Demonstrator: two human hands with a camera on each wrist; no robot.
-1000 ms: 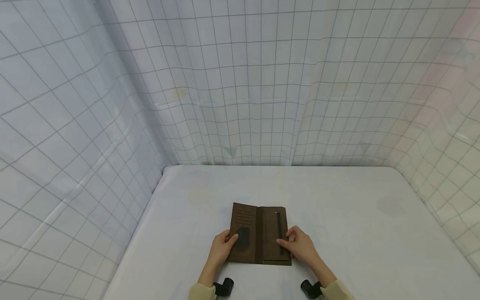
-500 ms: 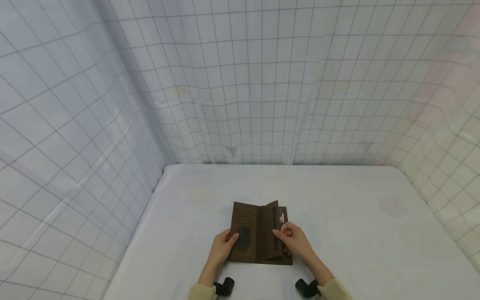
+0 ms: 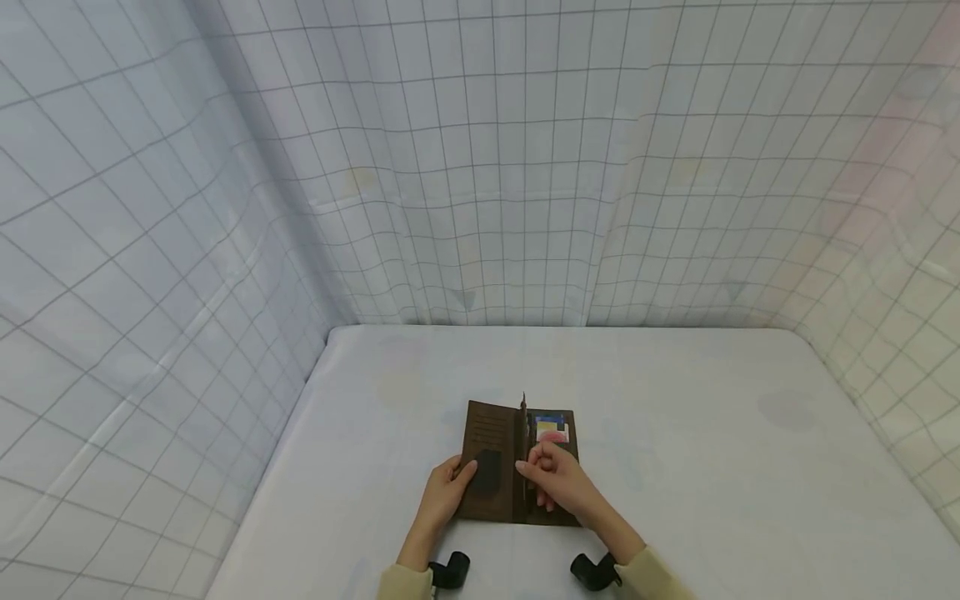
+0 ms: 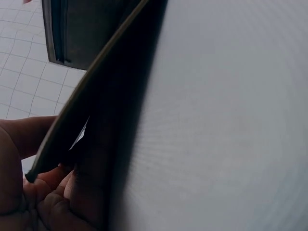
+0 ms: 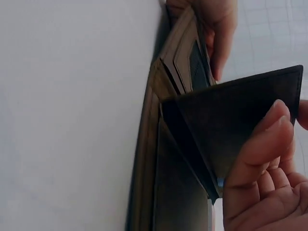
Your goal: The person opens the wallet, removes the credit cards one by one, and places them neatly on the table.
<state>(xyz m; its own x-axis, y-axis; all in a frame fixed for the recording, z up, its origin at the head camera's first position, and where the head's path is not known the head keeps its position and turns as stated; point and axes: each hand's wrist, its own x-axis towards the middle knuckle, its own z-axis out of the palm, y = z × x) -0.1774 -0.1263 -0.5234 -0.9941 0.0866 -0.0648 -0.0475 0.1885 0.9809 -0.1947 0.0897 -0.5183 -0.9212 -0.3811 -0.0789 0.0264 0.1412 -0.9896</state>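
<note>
A white-covered desk (image 3: 690, 433) stands within grid-lined sheets (image 3: 487, 167). Nearest, at the bottom of the head view, are two pale yellow sleeves (image 3: 405, 583), with a black device (image 3: 450, 572) at the left wrist and another black device (image 3: 594, 572) at the right.

Beyond them a brown wallet (image 3: 507, 467) lies open on the near part of the desk, a little left of midway between its side edges. Its fold, and with it the long axis of each panel, runs from the person toward the desk's far edge. The left panel, with card slots and a dark window (image 3: 488, 472), tilts up. Between the panels a flap (image 5: 226, 120) stands nearly upright, seen edge-on from above. Colourful cards (image 3: 551, 427) show at the far end of the right panel.

The left hand (image 3: 442, 496) pinches the left panel's outer edge, thumb on top, fingers underneath. The right hand (image 3: 558, 482) pinches the flap's free edge, thumb on its left face, fingers on its right.

Farther off, the desk runs to a straight far edge with rounded corners. Sheets rise behind that edge and along the left and right sides, creased, white, with dark lines.
</note>
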